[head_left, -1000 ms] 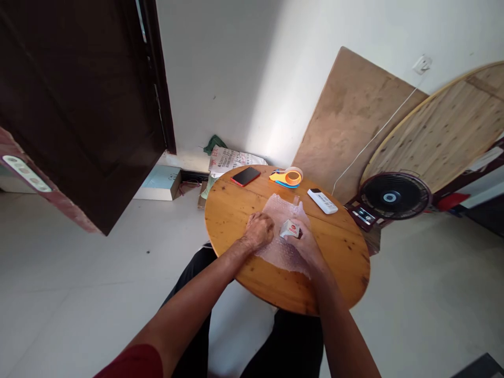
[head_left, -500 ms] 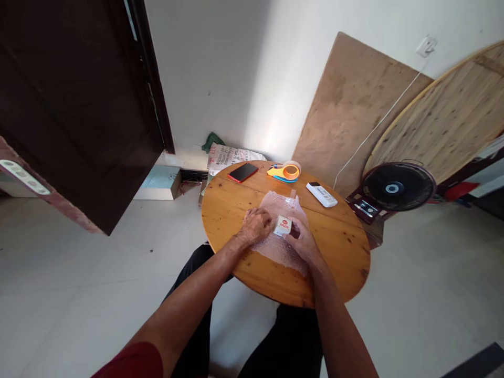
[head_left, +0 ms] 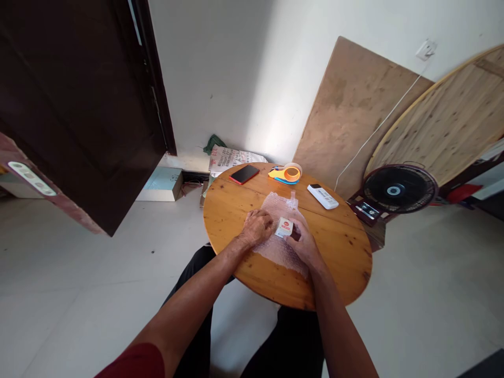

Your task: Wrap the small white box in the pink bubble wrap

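Note:
A small white box with a red mark (head_left: 284, 227) sits on a sheet of bubble wrap (head_left: 281, 256) on the round wooden table. From the right side, my right hand (head_left: 302, 242) grips the box between thumb and fingers. My left hand (head_left: 258, 227) rests on the left part of the wrap, its fingers curled, a little apart from the box. Whether those fingers pinch the wrap is hidden. A strip of clear tape (head_left: 292, 199) shows at the wrap's far edge.
On the table (head_left: 224, 218), a red-edged phone (head_left: 244, 174), an orange tape dispenser (head_left: 285, 174) and a white device (head_left: 323, 196) lie along the far side. A black fan (head_left: 394, 190) stands at the right, near a leaning board (head_left: 354, 100). A dark door (head_left: 79, 94) is at the left.
The view has shifted slightly. Both hands keep nearly the same places, and the box remains in my right hand's grip.

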A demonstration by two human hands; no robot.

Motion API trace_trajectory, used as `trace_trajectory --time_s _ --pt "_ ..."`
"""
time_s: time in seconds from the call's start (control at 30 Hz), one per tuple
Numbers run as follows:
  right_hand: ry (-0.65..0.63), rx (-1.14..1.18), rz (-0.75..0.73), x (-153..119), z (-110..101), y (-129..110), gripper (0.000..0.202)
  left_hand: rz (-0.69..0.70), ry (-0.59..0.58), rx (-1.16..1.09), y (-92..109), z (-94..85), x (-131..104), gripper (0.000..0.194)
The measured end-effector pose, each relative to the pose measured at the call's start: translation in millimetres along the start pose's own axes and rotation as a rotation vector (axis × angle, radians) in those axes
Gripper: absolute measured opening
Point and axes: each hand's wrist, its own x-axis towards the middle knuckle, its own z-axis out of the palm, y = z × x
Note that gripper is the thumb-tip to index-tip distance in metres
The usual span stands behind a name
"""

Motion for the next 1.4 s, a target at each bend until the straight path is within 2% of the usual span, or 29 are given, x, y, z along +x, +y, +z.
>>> trace_trajectory --time_s 0.17,0.27,0.5,0.73,0.8,0.9,0.93,1.0,1.07,1.2,1.3,1.4 --pt "0.028 -0.045 -0.027 0 1 0 0.06 0.008 0.01 -0.004 -2 2.5 0 0.021" --pt "0.062 0.013 -0.018 0 3 0 0.063 0.008 -0.004 0.005 -1 1.3 1 0.022" --pt "0.048 0.055 0.023 2 3 1 0.045 0.009 -0.032 0.023 2 -4.2 -1 0.02" --pt "0.051 0.03 -0.007 1 2 -1 0.044 -0.013 -0.026 -0.033 -5 3.7 5 0.025" --pt "0.059 0.024 -0.009 1 2 -1 0.045 -0.041 -0.03 -0.065 -4 -4.0 8 0.031" --pt "0.062 0.017 -0.004 1 2 -2 0.047 -0.035 0.02 -0.049 5 -30.5 0 0.037" --pt "0.061 0.017 -0.003 1 2 -2 0.048 0.0 0.012 -0.028 10 -40.9 -7 0.037" --pt "0.069 0.025 -0.007 0 2 -2 0.052 0.159 -0.1 0.037 19 -58.4 -24 0.033" --pt "0.077 0.042 -0.009 0 2 -3 0.057 0.266 -0.18 0.134 27 -66.9 -42 0.035" --pt "0.062 0.105 0.021 -2 2 -6 0.062 0.319 -0.209 0.288 34 -57.6 -61 0.03" --pt "0.048 0.14 0.023 -3 2 -9 0.06 0.357 -0.187 0.352 36 -43.7 -60 0.014" --pt "0.041 0.17 0.018 -3 1 -11 0.057 0.411 -0.181 0.39 37 -35.4 -56 0.01"
